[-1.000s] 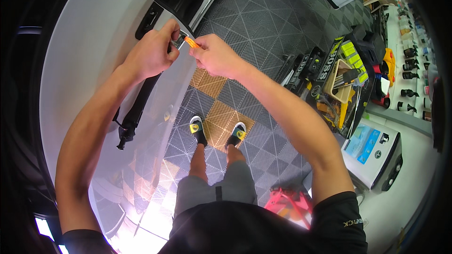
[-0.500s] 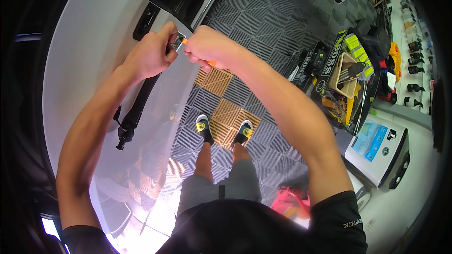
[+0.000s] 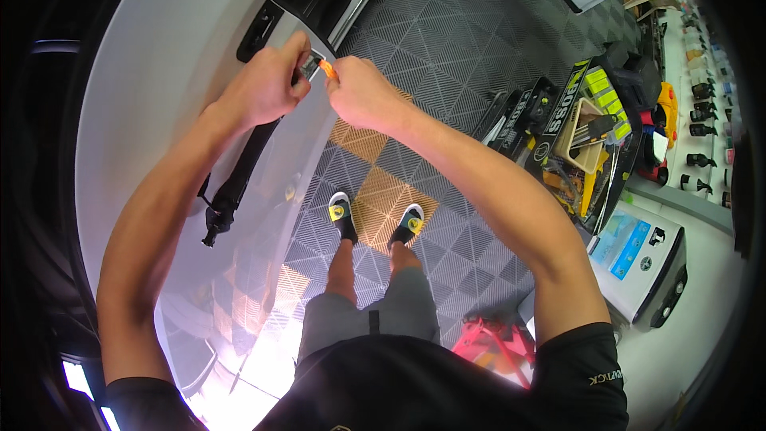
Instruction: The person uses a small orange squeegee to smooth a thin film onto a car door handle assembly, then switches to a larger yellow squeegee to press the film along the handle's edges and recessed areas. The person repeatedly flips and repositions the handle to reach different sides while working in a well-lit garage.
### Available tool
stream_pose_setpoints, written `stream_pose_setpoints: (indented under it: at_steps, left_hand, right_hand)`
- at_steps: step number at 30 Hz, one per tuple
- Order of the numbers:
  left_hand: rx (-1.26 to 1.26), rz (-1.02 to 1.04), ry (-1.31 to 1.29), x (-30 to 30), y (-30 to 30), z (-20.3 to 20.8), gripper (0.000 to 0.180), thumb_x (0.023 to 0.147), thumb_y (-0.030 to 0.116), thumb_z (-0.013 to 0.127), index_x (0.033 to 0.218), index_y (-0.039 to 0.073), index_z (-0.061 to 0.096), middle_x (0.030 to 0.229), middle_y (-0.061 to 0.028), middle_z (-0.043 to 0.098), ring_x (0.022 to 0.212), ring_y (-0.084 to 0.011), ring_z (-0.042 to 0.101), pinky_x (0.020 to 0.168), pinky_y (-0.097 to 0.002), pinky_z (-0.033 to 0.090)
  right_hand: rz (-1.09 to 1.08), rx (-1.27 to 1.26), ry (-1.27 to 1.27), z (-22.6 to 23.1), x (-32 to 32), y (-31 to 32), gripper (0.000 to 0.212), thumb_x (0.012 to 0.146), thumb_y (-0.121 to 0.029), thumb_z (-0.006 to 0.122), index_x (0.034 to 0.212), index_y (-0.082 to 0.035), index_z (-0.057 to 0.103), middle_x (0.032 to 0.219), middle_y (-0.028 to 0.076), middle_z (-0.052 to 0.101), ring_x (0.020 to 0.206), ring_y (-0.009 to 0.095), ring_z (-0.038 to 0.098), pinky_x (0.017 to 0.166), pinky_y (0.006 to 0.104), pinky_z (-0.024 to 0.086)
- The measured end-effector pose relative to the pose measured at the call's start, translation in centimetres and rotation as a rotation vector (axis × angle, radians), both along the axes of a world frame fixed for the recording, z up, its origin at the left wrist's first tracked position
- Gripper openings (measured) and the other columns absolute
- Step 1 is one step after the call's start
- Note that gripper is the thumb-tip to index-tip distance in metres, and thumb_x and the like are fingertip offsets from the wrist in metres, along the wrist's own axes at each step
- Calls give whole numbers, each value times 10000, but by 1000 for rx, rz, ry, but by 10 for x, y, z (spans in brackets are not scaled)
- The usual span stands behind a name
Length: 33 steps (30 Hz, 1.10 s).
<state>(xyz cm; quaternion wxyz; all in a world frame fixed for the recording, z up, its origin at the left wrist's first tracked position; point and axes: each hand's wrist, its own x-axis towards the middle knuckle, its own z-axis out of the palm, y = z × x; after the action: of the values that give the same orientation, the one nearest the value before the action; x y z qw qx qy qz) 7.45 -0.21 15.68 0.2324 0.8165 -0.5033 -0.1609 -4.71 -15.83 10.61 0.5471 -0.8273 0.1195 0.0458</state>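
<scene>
At the edge of a pale car door point(image 3: 152, 104), my left hand point(image 3: 267, 84) pinches a small dark, shiny part point(image 3: 311, 66). Its exact kind is hard to make out. My right hand point(image 3: 361, 94) is closed round a slim orange tool point(image 3: 327, 69), whose end touches or nearly touches that part. The fist hides the rest of the tool. Below my left hand, a long black door handle point(image 3: 239, 172) slants down across the door panel, its upper end hidden behind the hand. A black recess point(image 3: 259, 30) shows in the door above my left hand.
To the right stands a cart point(image 3: 558, 108) with a tan tray point(image 3: 581, 144) of tools. A white boxy machine point(image 3: 638, 259) is below it, and bottles point(image 3: 700, 129) line a wall shelf. A red frame point(image 3: 495, 343) sits on the tiled floor point(image 3: 463, 215).
My right hand has turned and moved slightly right and down, showing more of the orange tool's end. My left hand still pinches the small part. The whole view has shifted a little.
</scene>
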Motion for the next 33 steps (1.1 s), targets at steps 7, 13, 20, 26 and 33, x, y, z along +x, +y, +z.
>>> stream_pose_setpoints:
  at_steps: [7,13,20,26,33]
  left_hand:
    - [79,32,25,-1,-2,1,287,799,-59,621,965,38,409,711,-136,416,594,-225,434,562,-380,380]
    - [0,54,22,-3,-2,6,284,797,-54,612,970,38,407,715,-134,429,600,-222,442,569,-361,382]
    - [24,65,34,-4,-3,6,281,805,-39,613,1009,32,433,685,-141,487,590,-233,478,573,-380,406]
    - [56,86,36,-3,-3,5,284,808,-38,617,1011,41,436,691,-127,501,597,-195,464,570,-360,403]
    - [-85,88,13,-6,0,-1,250,817,-79,571,949,61,413,741,-13,399,693,-93,412,606,-287,369]
  right_hand:
    - [-35,-50,-122,-10,-6,3,266,1030,-109,532,939,118,637,727,200,684,570,280,683,573,434,535]
    - [-20,503,116,2,4,-14,263,1036,-130,552,922,94,627,680,119,629,497,198,594,513,397,496]
    - [-73,-76,-248,-26,-9,7,241,963,-81,581,1012,144,649,819,314,708,736,430,726,681,493,582]
    - [-79,-150,-262,-27,-13,12,287,861,-35,624,1065,167,614,827,334,710,797,470,741,739,512,610]
    - [-115,-146,-287,-29,-22,23,312,826,-26,650,1069,164,600,814,294,727,778,459,750,730,490,618]
